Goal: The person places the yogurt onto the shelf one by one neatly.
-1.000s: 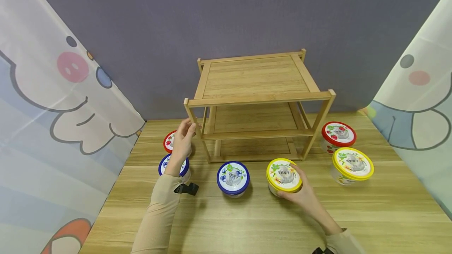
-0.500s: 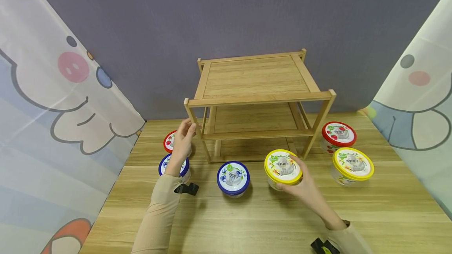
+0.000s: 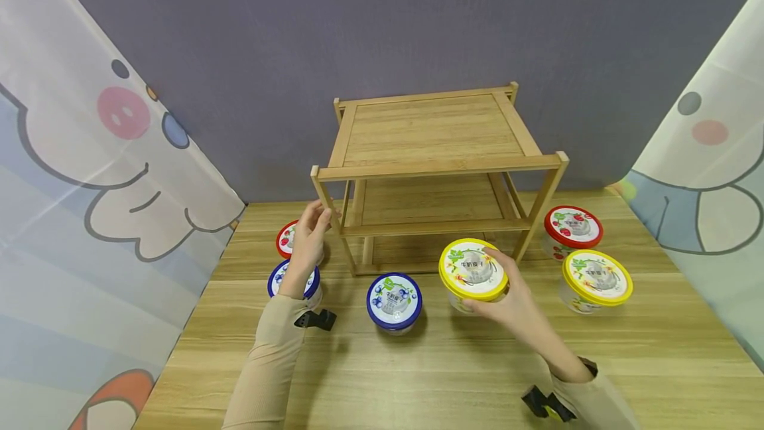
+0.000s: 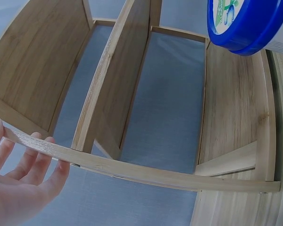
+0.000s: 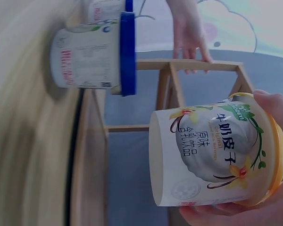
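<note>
My right hand (image 3: 514,305) grips a yellow-lidded tub (image 3: 473,267) round its side, thumb and fingers at opposite edges. The tub is held upright above the table, before the front of a wooden shelf (image 3: 430,131). In the right wrist view its printed side and bare base show. My left hand (image 3: 307,239) holds the shelf's front left post (image 4: 132,168), thumb on one side and fingers curled behind. A blue-lidded tub (image 3: 394,302) stands left of the held one.
Left, partly behind my left arm, stand a red-lidded tub (image 3: 285,240) and another blue-lidded tub (image 3: 277,279). Right of the shelf are a second red-lidded tub (image 3: 574,227) and a second yellow-lidded tub (image 3: 597,277). A grey wall (image 3: 418,25) rises behind.
My right hand has lifted the yellow-lidded tub off the table and moved it up, slightly left and towards the shelf. The left hand has stayed on the post.
</note>
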Demonstrator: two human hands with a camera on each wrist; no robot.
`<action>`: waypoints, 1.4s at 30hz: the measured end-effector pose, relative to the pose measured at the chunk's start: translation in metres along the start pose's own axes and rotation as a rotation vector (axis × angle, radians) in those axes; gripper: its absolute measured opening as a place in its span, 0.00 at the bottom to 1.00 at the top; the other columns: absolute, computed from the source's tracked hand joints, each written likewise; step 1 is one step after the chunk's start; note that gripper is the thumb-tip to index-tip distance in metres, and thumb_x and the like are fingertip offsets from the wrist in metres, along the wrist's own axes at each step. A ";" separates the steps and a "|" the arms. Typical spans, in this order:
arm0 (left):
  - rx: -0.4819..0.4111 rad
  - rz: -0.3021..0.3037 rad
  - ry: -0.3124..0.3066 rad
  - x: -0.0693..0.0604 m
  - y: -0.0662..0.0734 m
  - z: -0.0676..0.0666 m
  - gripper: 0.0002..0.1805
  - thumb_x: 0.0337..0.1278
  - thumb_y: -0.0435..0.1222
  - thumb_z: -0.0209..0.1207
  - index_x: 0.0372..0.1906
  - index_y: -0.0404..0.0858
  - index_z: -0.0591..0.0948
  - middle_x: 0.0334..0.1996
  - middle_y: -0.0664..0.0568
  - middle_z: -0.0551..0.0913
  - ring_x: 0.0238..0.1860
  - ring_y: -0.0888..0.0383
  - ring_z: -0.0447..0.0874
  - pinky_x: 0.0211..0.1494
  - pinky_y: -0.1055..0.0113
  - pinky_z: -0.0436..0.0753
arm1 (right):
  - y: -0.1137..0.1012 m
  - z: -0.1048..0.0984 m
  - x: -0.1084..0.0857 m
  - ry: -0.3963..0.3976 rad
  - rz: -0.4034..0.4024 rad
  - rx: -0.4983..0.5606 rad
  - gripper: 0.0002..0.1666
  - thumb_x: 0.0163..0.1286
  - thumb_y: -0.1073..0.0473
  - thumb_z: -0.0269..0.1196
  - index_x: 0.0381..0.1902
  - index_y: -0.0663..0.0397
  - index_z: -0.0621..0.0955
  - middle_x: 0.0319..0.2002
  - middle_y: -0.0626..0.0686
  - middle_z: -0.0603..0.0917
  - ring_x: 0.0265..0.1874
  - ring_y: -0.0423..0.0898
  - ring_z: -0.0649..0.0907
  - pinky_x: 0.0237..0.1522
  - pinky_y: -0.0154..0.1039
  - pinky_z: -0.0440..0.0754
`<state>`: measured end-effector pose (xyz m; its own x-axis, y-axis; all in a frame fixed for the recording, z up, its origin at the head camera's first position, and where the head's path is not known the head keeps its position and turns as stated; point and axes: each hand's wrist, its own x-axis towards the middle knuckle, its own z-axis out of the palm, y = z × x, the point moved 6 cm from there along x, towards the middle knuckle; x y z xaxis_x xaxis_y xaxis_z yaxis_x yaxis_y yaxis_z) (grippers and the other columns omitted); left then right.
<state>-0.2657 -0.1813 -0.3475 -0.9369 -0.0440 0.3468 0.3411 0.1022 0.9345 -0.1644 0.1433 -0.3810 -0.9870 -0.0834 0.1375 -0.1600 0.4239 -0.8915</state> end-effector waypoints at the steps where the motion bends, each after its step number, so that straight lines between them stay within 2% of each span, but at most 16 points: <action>1: -0.002 0.002 0.000 0.000 0.000 0.000 0.16 0.63 0.34 0.46 0.53 0.31 0.69 0.37 0.58 0.76 0.50 0.40 0.70 0.48 0.68 0.72 | -0.003 -0.001 0.001 0.002 -0.002 -0.006 0.52 0.44 0.59 0.72 0.63 0.55 0.57 0.57 0.66 0.62 0.54 0.59 0.67 0.49 0.55 0.67; 11: -0.009 0.015 0.008 0.000 0.000 0.000 0.17 0.63 0.34 0.46 0.53 0.28 0.68 0.36 0.60 0.77 0.48 0.39 0.71 0.46 0.70 0.73 | -0.029 -0.005 0.006 0.007 -0.041 -0.055 0.51 0.44 0.58 0.72 0.63 0.54 0.58 0.55 0.64 0.64 0.52 0.60 0.69 0.48 0.56 0.68; 19: 0.023 0.006 0.014 0.001 -0.001 0.000 0.18 0.63 0.36 0.46 0.54 0.29 0.68 0.35 0.61 0.77 0.45 0.52 0.74 0.45 0.70 0.72 | -0.052 -0.008 0.013 0.000 -0.087 -0.060 0.50 0.44 0.59 0.72 0.63 0.55 0.59 0.57 0.62 0.64 0.52 0.59 0.69 0.48 0.55 0.69; 23: 0.032 0.001 0.014 0.001 -0.002 -0.001 0.18 0.63 0.35 0.46 0.54 0.29 0.68 0.36 0.59 0.77 0.44 0.56 0.74 0.46 0.70 0.72 | -0.064 -0.009 0.017 0.005 -0.116 -0.065 0.50 0.43 0.59 0.72 0.62 0.54 0.59 0.56 0.62 0.65 0.51 0.57 0.70 0.48 0.53 0.70; 28: 0.047 -0.007 0.016 0.001 -0.002 -0.001 0.18 0.63 0.35 0.46 0.54 0.29 0.68 0.38 0.56 0.77 0.46 0.53 0.74 0.46 0.70 0.72 | -0.077 -0.009 0.021 -0.013 -0.124 -0.061 0.50 0.44 0.56 0.72 0.63 0.53 0.59 0.57 0.61 0.65 0.51 0.55 0.70 0.48 0.51 0.71; 34: 0.021 0.000 -0.004 -0.001 -0.001 0.000 0.17 0.64 0.36 0.45 0.54 0.32 0.69 0.37 0.60 0.76 0.49 0.43 0.71 0.47 0.67 0.72 | -0.092 -0.009 0.027 -0.032 -0.149 -0.050 0.52 0.43 0.55 0.72 0.64 0.50 0.58 0.58 0.57 0.63 0.51 0.52 0.70 0.47 0.49 0.72; 42: 0.043 0.012 -0.014 0.000 -0.001 0.000 0.18 0.64 0.36 0.45 0.54 0.31 0.68 0.37 0.58 0.75 0.48 0.48 0.71 0.50 0.57 0.70 | -0.113 -0.006 0.038 -0.056 -0.186 -0.030 0.52 0.43 0.54 0.73 0.64 0.51 0.58 0.57 0.55 0.64 0.51 0.50 0.70 0.47 0.46 0.73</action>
<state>-0.2660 -0.1810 -0.3485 -0.9339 -0.0288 0.3564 0.3488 0.1456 0.9258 -0.1843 0.0975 -0.2724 -0.9382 -0.2122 0.2735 -0.3405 0.4228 -0.8398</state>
